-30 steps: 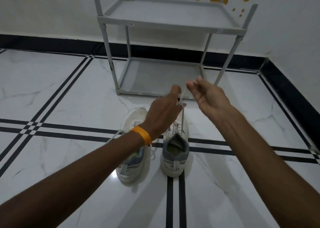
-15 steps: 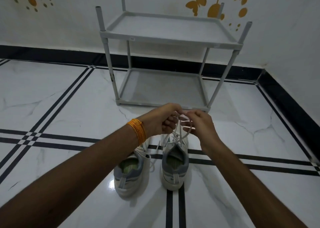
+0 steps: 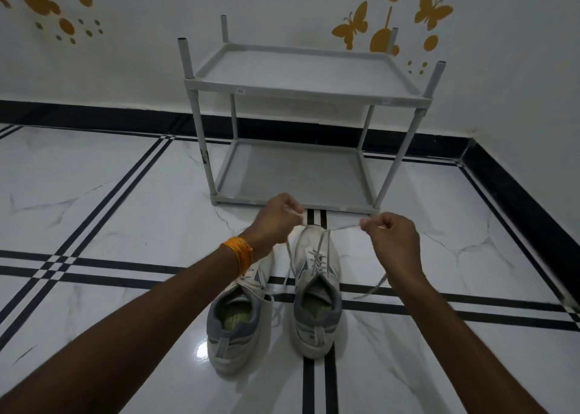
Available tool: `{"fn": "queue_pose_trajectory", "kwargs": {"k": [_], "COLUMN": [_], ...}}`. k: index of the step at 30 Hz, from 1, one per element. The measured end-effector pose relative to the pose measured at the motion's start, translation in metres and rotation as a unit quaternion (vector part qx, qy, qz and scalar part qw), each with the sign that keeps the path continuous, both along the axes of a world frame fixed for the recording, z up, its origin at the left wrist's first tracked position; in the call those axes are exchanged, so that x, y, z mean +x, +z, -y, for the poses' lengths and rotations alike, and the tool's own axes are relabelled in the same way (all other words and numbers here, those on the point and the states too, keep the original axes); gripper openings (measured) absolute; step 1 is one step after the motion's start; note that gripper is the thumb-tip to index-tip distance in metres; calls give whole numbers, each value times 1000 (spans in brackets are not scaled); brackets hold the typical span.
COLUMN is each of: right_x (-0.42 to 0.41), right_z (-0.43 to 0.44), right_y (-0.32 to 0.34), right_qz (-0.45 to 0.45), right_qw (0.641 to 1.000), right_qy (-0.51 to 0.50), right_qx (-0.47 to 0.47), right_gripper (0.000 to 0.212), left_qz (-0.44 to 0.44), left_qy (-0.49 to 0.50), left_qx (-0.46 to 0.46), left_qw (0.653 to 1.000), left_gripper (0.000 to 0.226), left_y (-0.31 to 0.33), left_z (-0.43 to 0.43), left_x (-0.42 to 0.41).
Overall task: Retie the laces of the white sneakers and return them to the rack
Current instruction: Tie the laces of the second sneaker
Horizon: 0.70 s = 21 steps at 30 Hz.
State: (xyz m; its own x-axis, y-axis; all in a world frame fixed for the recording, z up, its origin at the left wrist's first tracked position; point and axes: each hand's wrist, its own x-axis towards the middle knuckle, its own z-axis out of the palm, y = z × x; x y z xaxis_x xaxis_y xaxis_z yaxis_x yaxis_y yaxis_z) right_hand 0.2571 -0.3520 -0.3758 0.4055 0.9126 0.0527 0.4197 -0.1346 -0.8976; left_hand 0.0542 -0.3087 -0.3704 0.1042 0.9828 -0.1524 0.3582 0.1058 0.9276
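Observation:
Two white sneakers with grey heels stand side by side on the floor, toes toward the rack: the left sneaker (image 3: 238, 325) and the right sneaker (image 3: 317, 294). Above the toe of the right one, my left hand (image 3: 276, 219) pinches one end of its lace (image 3: 320, 250). My right hand (image 3: 392, 237) pinches the other end, pulled out to the right. A loose lace tail hangs below my right wrist. My left forearm covers part of the left sneaker's laces. The grey two-shelf rack (image 3: 301, 87) stands just beyond the shoes.
The floor is glossy white marble with black stripe lines (image 3: 94, 269). A black skirting (image 3: 518, 187) runs along the white walls, which meet in a corner at the right. Orange butterfly stickers (image 3: 354, 27) decorate the wall behind the rack.
My hands, held close together over the right sneaker half a second ago, have moved apart, drawing the lace ends out sideways. The view has tilted up a little.

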Motion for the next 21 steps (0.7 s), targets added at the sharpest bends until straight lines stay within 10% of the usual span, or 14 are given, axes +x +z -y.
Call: {"fn": "queue_pose_trajectory", "kwargs": {"k": [3,10,14,21], "right_x": [19,30,12,-17], "right_z": [6,20,17,10], "right_y": [-38,-104,-104,-85], "right_qz": [103,194,314,208], "right_qw": [989,962,935,951], "right_qy": [-97,-8,77,215], "right_qx": [-35,-194,-148,-76], "right_gripper": [18,17,32,6], "left_qz": [-259,-474,-421,-342], "left_qy": [22,-81,-103,-174], "left_qx": [154,114,231,182], "left_qw": [953,869,871,905], "left_gripper": [18,31,35,15], "left_y": [-29,-89,-91,-95], "left_z": [0,12,13,21], "left_x": [-28,-55,-26,15]}}
